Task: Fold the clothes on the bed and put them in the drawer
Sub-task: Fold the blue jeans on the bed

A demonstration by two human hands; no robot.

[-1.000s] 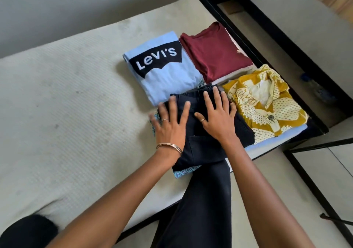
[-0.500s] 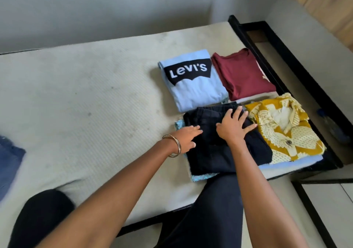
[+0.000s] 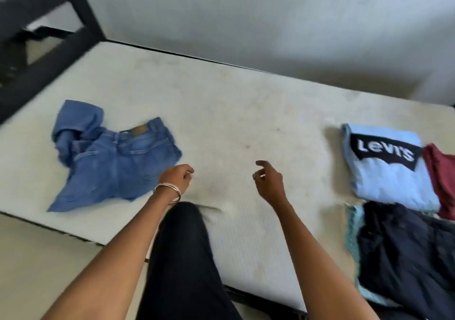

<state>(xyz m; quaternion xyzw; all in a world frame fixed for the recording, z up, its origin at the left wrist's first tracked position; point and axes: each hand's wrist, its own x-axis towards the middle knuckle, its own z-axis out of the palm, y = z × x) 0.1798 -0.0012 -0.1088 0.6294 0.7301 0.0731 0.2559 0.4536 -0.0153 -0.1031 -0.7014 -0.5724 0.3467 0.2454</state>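
Both hands are hovering empty, left hand [image 3: 177, 175] and right hand [image 3: 267, 180] loosely curled; jeans [image 3: 115, 164] are lying crumpled near the bed's [image 3: 234, 112] left edge. Best flattening them before folding.

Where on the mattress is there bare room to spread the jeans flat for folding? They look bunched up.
The widest bare patch of mattress lies between the jeans on the left and the light blue shirt on the right, reaching back to the wall. Both hands, left hand and right hand, hover over its front part. The right side is crowded: blue shirt, maroon shirt and dark trousers lie packed together.
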